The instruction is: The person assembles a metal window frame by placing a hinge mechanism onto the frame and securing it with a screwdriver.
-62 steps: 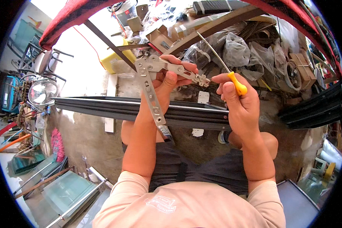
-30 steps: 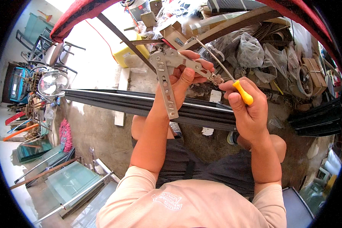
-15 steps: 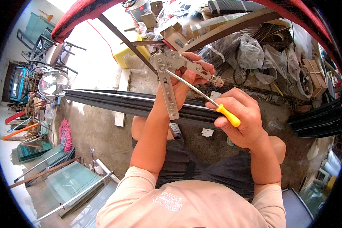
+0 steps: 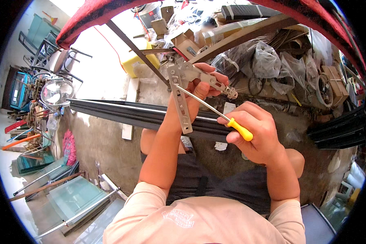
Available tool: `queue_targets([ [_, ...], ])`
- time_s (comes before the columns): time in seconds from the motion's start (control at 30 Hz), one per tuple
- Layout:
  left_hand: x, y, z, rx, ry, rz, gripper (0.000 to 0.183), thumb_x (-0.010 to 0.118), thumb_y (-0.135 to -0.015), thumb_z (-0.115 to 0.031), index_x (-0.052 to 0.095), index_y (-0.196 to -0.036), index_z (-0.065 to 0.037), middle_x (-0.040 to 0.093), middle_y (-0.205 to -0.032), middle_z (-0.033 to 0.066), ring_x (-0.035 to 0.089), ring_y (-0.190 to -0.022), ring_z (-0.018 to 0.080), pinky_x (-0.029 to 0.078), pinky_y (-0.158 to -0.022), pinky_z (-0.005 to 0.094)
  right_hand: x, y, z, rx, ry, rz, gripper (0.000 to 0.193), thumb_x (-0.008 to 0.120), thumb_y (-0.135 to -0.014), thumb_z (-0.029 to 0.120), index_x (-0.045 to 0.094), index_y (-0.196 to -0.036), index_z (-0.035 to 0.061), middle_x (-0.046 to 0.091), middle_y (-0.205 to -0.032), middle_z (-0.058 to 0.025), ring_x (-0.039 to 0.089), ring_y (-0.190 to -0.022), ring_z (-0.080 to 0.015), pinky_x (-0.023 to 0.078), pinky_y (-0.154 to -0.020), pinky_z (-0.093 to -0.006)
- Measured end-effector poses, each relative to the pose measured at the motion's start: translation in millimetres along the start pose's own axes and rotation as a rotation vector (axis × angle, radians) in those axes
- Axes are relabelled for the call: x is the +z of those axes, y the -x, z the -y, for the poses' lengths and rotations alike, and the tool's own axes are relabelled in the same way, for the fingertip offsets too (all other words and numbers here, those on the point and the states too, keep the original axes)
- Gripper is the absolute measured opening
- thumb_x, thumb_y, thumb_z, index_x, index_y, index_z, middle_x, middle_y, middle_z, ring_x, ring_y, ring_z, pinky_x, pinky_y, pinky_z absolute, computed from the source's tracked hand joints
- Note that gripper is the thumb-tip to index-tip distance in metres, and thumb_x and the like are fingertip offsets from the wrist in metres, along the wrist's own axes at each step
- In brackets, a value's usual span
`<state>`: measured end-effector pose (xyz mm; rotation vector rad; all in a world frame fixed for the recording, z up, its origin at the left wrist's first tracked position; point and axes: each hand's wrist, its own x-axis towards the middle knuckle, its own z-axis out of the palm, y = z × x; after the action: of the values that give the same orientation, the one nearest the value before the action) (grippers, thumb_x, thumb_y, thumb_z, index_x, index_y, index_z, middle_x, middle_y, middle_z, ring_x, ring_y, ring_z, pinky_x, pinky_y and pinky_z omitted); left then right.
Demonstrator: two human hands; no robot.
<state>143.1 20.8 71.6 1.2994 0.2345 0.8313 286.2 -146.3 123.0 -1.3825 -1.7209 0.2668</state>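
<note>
My left hand (image 4: pixel 194 101) is closed around a metal window hinge (image 4: pixel 179 102) with flat, slotted, riveted arms. One arm hangs down across my left wrist; the other points right, past my fingers. In my right hand (image 4: pixel 259 132) is a screwdriver (image 4: pixel 240 130) with a yellow handle. Its steel shaft slants up to the left, and the tip meets the hinge near the top of the hanging arm. Whether the tip sits in a screw is too small to tell. Beneath my left forearm runs a long black metal profile (image 4: pixel 110 114).
A red-covered bar (image 4: pixel 89 18) arches overhead, with brown metal bars (image 4: pixel 130 40) below it. Plastic-wrapped bundles (image 4: pixel 266 61) and a yellow box (image 4: pixel 139 61) lie ahead. Glass panes (image 4: pixel 75 195) lean at left near a pink mop head (image 4: pixel 68 147). More black profiles (image 4: pixel 337 130) lie right.
The hinge has turned slightly and its hanging arm sits a little lower. The screwdriver's handle has shifted slightly left and down, with its tip still at the hinge.
</note>
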Motion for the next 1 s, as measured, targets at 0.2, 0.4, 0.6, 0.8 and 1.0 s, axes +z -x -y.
queue_targets([
  [0.2, -0.9, -0.6, 2.6, -0.024, -0.024, 0.001, 0.056, 0.071, -0.104, -0.047, 0.054, -0.139, -0.007, 0.076, -0.122, 0.0143, 0.075, -0.116, 0.0279, 0.063, -0.096, 0.0399, -0.6, 1.0, -2.2, 0.005, -0.012, -0.016, 0.031, 0.083, -0.092, 0.032, 0.074, -0.106, 0.0054, 0.066, -0.088, -0.0112, 0.065, -0.078, -0.0332, 0.054, -0.070, -0.0428],
  [0.4, 1.2, 0.4, -0.5, -0.036, 0.011, -0.001, 0.042, 0.068, -0.109, -0.033, 0.057, -0.138, -0.005, 0.076, -0.122, 0.0152, 0.073, -0.114, 0.0212, 0.062, -0.095, 0.0348, -1.5, 2.7, -4.7, 0.051, -0.046, 0.001, 0.031, 0.082, -0.094, 0.032, 0.074, -0.107, 0.0054, 0.067, -0.088, -0.0126, 0.065, -0.079, -0.0340, 0.054, -0.070, -0.0420],
  [0.6, 1.6, -0.1, 0.1, -0.044, 0.024, 0.021, 0.040, 0.070, -0.107, -0.029, 0.059, -0.137, -0.004, 0.076, -0.122, 0.0140, 0.072, -0.113, 0.0188, 0.060, -0.096, 0.0340, 1.5, 3.9, -4.0, 0.083, -0.103, 0.009, 0.030, 0.080, -0.096, 0.033, 0.075, -0.107, 0.0056, 0.067, -0.087, -0.0130, 0.066, -0.078, -0.0344, 0.054, -0.071, -0.0424],
  [0.8, 3.6, 0.6, -0.5, -0.013, -0.025, 0.017, 0.033, 0.072, -0.105, -0.021, 0.064, -0.131, -0.001, 0.076, -0.122, 0.0123, 0.071, -0.112, 0.0168, 0.059, -0.096, 0.0335, 1.6, 3.7, -8.2, 0.082, -0.142, -0.041, 0.031, 0.079, -0.098, 0.034, 0.075, -0.107, 0.0055, 0.067, -0.086, -0.0124, 0.066, -0.077, -0.0334, 0.054, -0.070, -0.0414],
  [1.0, 1.1, 2.6, 4.4, 0.087, -0.157, -0.017, 0.050, 0.082, -0.099, -0.031, 0.061, -0.135, -0.002, 0.074, -0.126, 0.0155, 0.071, -0.120, 0.0232, 0.060, -0.097, 0.0359, 0.8, 4.2, -11.8, 0.099, -0.213, 0.052, 0.028, 0.078, -0.099, 0.034, 0.076, -0.107, 0.0072, 0.068, -0.086, -0.0113, 0.066, -0.078, -0.0313, 0.053, -0.070, -0.0396],
])
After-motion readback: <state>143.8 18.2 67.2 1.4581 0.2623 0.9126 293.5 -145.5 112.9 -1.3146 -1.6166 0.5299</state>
